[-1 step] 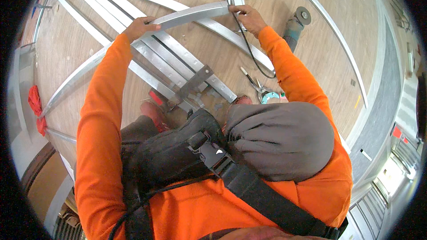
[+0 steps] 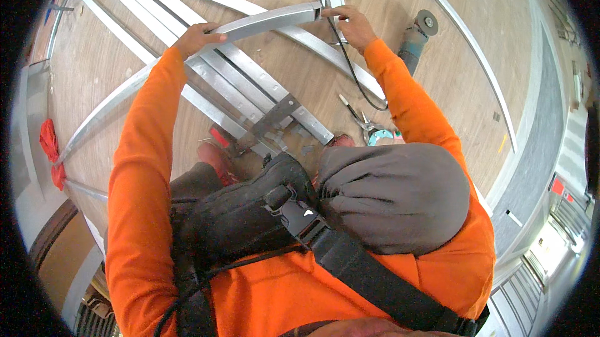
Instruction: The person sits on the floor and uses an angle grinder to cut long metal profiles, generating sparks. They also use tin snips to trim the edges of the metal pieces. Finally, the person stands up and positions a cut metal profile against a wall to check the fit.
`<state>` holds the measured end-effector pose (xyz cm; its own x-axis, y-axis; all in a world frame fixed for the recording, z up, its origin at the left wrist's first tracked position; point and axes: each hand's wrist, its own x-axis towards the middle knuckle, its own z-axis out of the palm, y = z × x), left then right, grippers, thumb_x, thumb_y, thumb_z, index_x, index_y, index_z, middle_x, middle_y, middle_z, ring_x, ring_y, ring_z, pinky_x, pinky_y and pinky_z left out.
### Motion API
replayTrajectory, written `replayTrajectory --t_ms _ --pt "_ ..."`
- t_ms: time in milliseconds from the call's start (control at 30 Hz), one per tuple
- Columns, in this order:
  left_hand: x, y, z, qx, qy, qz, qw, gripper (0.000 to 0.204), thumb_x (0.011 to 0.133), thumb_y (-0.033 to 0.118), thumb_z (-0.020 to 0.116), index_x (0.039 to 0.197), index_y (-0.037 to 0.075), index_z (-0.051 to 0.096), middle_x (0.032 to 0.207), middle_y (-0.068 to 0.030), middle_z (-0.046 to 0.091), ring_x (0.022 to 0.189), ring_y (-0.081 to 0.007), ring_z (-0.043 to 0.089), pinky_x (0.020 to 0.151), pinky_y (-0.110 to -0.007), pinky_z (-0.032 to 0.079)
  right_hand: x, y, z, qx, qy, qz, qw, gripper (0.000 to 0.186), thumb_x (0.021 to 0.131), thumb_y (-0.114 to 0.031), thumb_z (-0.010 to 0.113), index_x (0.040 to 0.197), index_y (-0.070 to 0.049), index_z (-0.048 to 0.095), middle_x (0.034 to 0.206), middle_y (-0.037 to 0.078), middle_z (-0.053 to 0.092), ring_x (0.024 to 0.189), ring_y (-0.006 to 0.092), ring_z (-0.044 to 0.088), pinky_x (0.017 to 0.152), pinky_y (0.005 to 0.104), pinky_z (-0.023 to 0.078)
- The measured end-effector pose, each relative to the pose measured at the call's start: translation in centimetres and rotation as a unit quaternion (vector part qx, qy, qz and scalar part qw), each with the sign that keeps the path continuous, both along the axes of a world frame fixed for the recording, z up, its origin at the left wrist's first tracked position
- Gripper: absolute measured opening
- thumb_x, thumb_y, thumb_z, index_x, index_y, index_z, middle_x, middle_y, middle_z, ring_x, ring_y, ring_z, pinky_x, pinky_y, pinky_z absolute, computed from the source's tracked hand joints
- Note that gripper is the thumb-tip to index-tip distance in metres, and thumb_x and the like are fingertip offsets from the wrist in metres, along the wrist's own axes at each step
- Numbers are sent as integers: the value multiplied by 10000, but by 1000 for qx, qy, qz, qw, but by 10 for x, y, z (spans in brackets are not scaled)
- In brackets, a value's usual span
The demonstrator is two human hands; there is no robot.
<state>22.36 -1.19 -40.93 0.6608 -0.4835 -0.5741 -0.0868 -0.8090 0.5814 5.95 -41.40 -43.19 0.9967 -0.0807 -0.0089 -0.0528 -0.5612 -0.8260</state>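
A long silver metal channel [image 2: 269,22] runs from the left edge, past my left forearm, to an open squared end in front of my right hand. Around it, near that raised end, my left hand [image 2: 199,39] is closed, thumb along the side. My right hand [image 2: 353,27] has its index finger stretched toward the channel's end, fingertip at or touching the edge; the other fingers are loosely bent. Beneath lie several straight metal channels [image 2: 247,71], crossed near my feet by a dark flat metal piece [image 2: 275,115]. A black cable [image 2: 350,65] hangs below my right hand.
An angle grinder [image 2: 415,37] lies right of my right hand. Snips with teal handles [image 2: 375,134] and a marker [image 2: 344,99] rest by my knee. A long thin strip [image 2: 465,30] curves along the right. Red cloth [image 2: 51,149] is at the far left.
My right fingers have loosened from the channel's end, and the index finger now stretches toward it. The end's opening shows more. My left hand stays in nearly the same place.
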Motion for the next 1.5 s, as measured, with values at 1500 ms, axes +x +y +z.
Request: replayTrajectory --t_ms 1500 --pt "-15 3 1 5 -17 48 999 746 726 478 823 1308 49 641 1229 -215 654 1171 -353 608 1040 -425 431 34 -5 1 13 145 -42 988 329 849 -249 694 1100 -43 749 1077 123 720 988 265 668 905 337 505"
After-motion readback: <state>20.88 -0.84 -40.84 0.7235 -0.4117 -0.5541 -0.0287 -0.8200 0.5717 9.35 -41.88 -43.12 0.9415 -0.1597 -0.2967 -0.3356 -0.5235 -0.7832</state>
